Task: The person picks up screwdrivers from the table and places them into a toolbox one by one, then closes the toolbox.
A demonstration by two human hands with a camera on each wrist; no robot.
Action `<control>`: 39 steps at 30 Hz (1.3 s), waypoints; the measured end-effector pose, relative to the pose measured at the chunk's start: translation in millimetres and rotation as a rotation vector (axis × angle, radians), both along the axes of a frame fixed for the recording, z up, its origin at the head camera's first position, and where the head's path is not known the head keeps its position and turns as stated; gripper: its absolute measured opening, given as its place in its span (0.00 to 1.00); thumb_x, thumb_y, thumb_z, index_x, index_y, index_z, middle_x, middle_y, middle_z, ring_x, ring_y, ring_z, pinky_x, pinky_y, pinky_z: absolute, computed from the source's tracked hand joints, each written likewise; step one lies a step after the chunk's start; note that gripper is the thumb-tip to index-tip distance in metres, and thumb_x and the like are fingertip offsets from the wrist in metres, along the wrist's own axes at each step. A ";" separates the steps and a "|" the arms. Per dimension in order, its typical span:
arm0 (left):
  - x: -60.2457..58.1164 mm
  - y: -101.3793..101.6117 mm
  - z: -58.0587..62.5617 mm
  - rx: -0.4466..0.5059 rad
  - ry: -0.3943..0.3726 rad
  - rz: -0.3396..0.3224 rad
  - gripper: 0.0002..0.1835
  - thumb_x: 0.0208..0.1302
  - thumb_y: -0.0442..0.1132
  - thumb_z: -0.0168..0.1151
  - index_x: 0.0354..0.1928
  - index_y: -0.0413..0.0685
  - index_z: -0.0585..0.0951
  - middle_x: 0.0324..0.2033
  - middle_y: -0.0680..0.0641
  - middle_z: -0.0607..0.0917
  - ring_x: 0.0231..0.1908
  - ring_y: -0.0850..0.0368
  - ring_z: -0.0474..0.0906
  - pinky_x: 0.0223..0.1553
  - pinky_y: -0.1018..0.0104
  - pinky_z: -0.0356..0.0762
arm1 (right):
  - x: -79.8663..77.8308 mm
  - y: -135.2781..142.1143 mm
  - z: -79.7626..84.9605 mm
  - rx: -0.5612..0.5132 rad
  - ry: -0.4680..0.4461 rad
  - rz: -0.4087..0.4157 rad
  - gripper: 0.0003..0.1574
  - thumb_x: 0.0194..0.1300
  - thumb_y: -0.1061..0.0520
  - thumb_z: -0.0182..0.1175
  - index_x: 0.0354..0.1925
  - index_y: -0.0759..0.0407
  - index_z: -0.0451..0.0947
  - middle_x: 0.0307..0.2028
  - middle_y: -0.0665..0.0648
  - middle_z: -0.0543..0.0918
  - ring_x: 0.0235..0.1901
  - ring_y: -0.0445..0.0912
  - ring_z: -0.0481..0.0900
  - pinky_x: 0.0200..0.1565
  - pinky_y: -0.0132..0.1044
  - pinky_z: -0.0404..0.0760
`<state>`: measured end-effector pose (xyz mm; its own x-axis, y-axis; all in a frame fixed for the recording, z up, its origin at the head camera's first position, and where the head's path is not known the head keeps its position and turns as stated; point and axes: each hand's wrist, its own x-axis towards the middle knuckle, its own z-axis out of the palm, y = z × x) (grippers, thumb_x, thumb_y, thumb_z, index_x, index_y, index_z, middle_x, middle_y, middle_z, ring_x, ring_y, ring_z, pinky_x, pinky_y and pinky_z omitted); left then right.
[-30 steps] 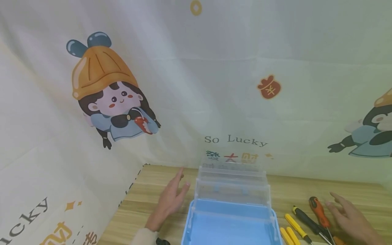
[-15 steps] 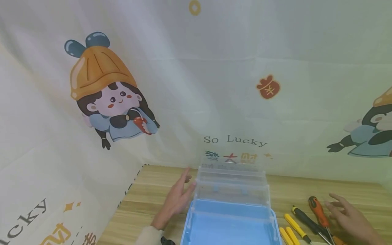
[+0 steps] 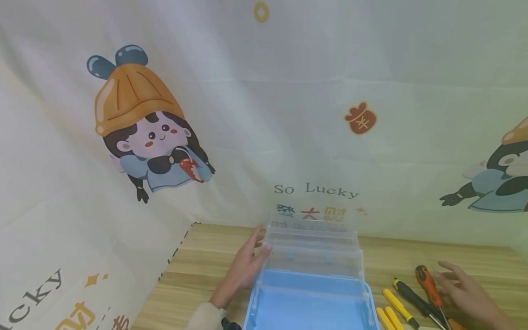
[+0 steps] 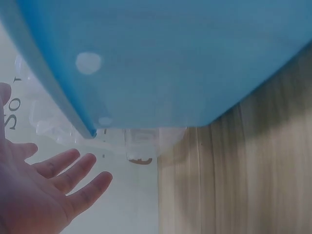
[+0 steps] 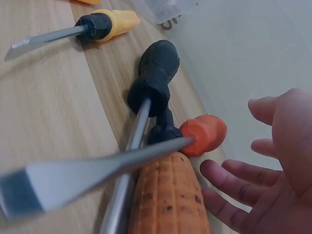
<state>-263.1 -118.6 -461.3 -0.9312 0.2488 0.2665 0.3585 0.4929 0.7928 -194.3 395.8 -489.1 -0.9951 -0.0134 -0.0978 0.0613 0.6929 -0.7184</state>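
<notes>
A light blue box [image 3: 309, 311] with a see-through lid [image 3: 311, 259] raised behind it stands at the front middle. My left hand [image 3: 243, 268] is beside its left rear corner, fingers spread, fingertips right at the lid's edge. In the left wrist view the blue side wall [image 4: 161, 63] fills the top, above the loose fingers. My right hand [image 3: 468, 293] lies just right of a red-handled screwdriver [image 3: 428, 284], fingers relaxed and holding nothing. Beside that are a black-handled screwdriver [image 3: 414, 295] and an orange textured grip [image 5: 168, 200], close to the right fingertips.
A yellow-handled screwdriver [image 3: 398, 303] and a pair of yellow handles [image 3: 389, 317] lie between the box and the black-handled screwdriver. The wood-grain table [image 3: 206, 247] ends at a printed cloth [image 3: 247, 114] behind and to the left.
My left hand has moved right, up to the raised lid's edge. The right hand has shifted slightly left, nearer the red-handled screwdriver. Box and tools stay put.
</notes>
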 end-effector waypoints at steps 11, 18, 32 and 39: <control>-1.9 10.7 -5.2 0.015 0.042 -0.030 0.36 0.73 0.57 0.51 0.78 0.61 0.54 0.72 0.40 0.65 0.66 0.36 0.68 0.61 0.39 0.71 | -4.2 -3.7 -5.7 -0.086 -0.074 -0.007 0.47 0.79 0.41 0.41 0.73 0.77 0.43 0.63 0.85 0.63 0.47 0.59 0.81 0.43 0.50 0.83; -0.3 13.4 -9.9 0.019 0.030 -0.015 0.36 0.73 0.58 0.51 0.78 0.58 0.56 0.74 0.46 0.62 0.70 0.39 0.63 0.65 0.39 0.68 | -6.1 -7.7 -4.3 -0.051 -0.102 0.009 0.46 0.79 0.41 0.39 0.72 0.76 0.43 0.63 0.84 0.65 0.53 0.67 0.78 0.48 0.62 0.79; -1.4 16.5 -15.0 0.010 -0.005 -0.025 0.35 0.73 0.50 0.54 0.77 0.57 0.56 0.75 0.43 0.60 0.72 0.38 0.58 0.69 0.35 0.59 | -9.9 -12.9 -5.9 0.025 -0.152 -0.023 0.52 0.75 0.34 0.43 0.72 0.75 0.45 0.64 0.85 0.61 0.60 0.78 0.65 0.47 0.63 0.79; -1.8 18.9 -12.2 0.014 0.009 -0.021 0.33 0.72 0.44 0.55 0.76 0.57 0.57 0.74 0.41 0.62 0.70 0.38 0.62 0.67 0.36 0.62 | -8.5 -9.8 -7.3 0.023 -0.131 -0.014 0.53 0.75 0.35 0.46 0.73 0.74 0.44 0.64 0.85 0.61 0.61 0.78 0.65 0.47 0.63 0.79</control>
